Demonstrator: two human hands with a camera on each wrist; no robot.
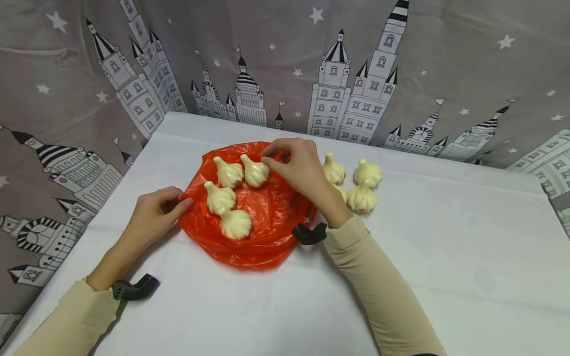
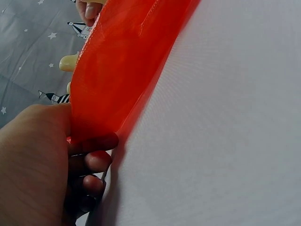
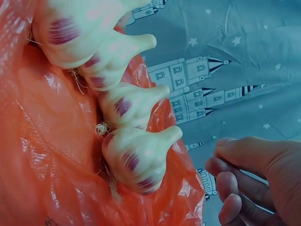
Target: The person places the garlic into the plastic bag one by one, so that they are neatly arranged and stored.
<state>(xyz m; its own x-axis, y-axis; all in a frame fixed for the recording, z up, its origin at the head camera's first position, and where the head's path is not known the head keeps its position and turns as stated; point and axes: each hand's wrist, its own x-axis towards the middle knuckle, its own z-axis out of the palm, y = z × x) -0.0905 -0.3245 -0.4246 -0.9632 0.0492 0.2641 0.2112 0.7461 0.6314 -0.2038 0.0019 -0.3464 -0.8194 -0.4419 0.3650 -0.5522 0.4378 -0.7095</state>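
Note:
A red plastic bag (image 1: 262,205) lies spread open on the white table, with several garlic bulbs (image 1: 235,225) inside it. My left hand (image 1: 157,212) pinches the bag's left edge between thumb and fingers; in the left wrist view the red film (image 2: 122,66) stretches up from that grip. Over the bag's far right side is my right hand (image 1: 297,163), fingers loosely bent and holding nothing. Closest to it is a garlic bulb (image 1: 255,171) at the back of the bag. The right wrist view has a gap between the fingertips and the nearest purple-streaked bulb (image 3: 136,157).
To the right of the bag, several more garlic bulbs (image 1: 367,173) sit on the white tablecloth (image 1: 450,237), some partly hidden behind the right hand and wrist. A grey curtain (image 1: 285,29) printed with castles and stars hangs behind and to the left of the table.

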